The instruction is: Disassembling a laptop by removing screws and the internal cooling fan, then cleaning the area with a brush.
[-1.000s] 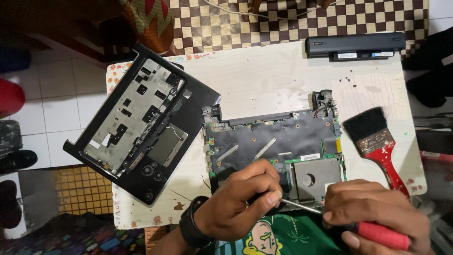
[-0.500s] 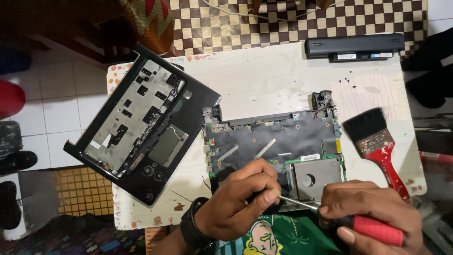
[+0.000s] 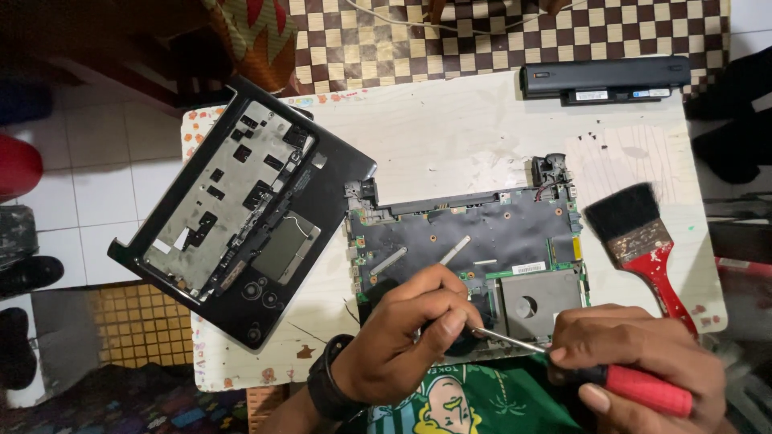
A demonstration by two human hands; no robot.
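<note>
**Ana:** Two hands at work, both near six o'clock. Start from the left side, though: what sits there?

**Ben:** At nine o'clock a black laptop top cover (image 3: 241,213) lies upside down and tilted, hanging partly over the edge of the white table (image 3: 434,137). Its grey metal inner face is up.

**Ana:** And the left hand (image 3: 406,345)?

**Ben:** It comes up from six o'clock with a black wristband (image 3: 322,386) on the wrist. The fingers are curled and pinched around the metal shaft of a screwdriver (image 3: 579,366), close to the tip, and they rest on the lower edge of the laptop base (image 3: 466,249).

**Ana:** Where is that base?

**Ben:** Dead centre, flat on the table, just beside the cover. Its dark board with green edges is bare, and a grey square plate sits at its lower right corner.

**Ana:** The right hand (image 3: 643,362)?

**Ben:** At five o'clock, clenched round the screwdriver's red handle. The shaft runs leftward, almost level, to the pinch of the left hand; the tip itself is hidden under those fingers.

**Ana:** Further right?

**Ben:** A paintbrush (image 3: 639,241) with black bristles and a red handle lies at three o'clock, near the base but apart from it. At one o'clock a long black battery (image 3: 603,80) lies along the table's far edge, with a brown-and-cream checked mat (image 3: 482,36) beyond it.
</note>
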